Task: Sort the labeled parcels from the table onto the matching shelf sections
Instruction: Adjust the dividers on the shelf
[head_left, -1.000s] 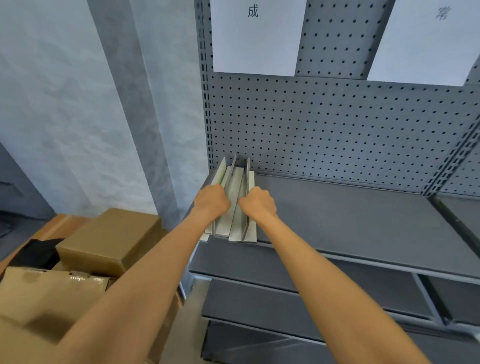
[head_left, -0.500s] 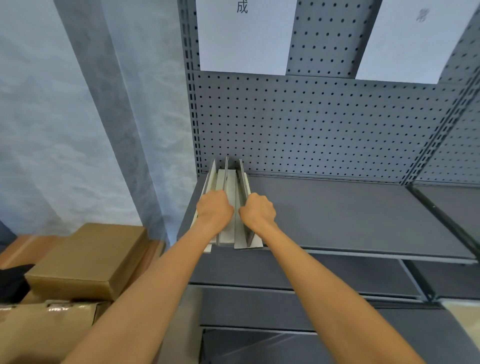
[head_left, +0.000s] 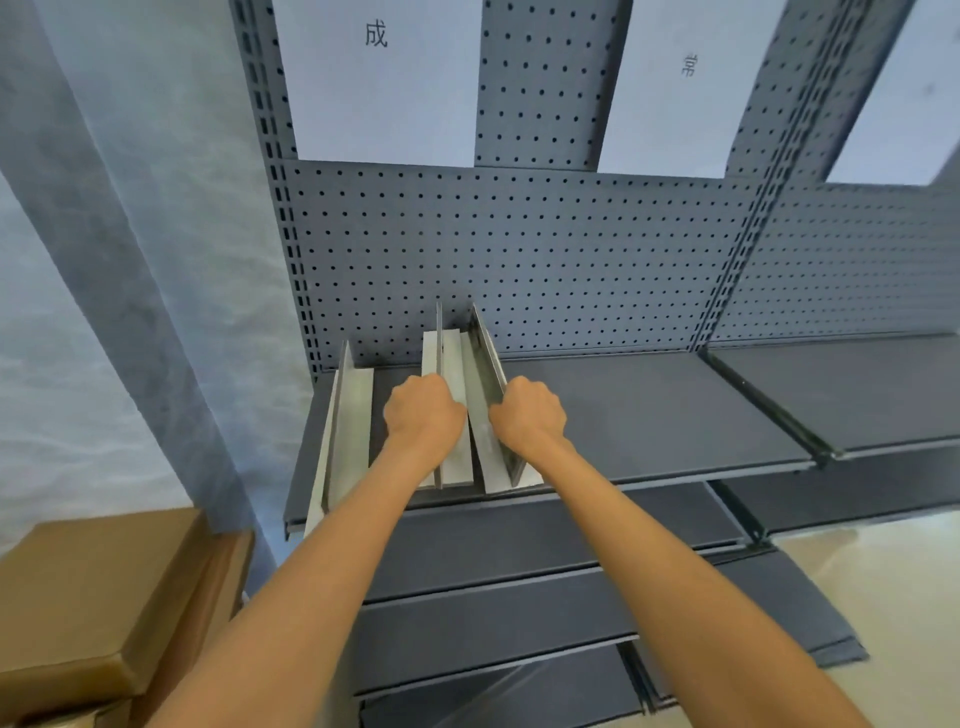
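A mottled blue-grey wall (head_left: 104, 291) fills the left of the frame, crossed by a darker slanting pillar (head_left: 130, 291) — pale floor (head_left: 893, 597) shows at lower right, under soft, even light.

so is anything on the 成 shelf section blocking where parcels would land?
Yes. Three metal dividers lie at the shelf's left end: one by the edge, and two held by the left hand and right hand. The space to their right looks bare.

I read 成 on the left white sheet (head_left: 384, 78) on the pegboard (head_left: 519, 260); the right sheet (head_left: 675, 88) shows 常, blurred.
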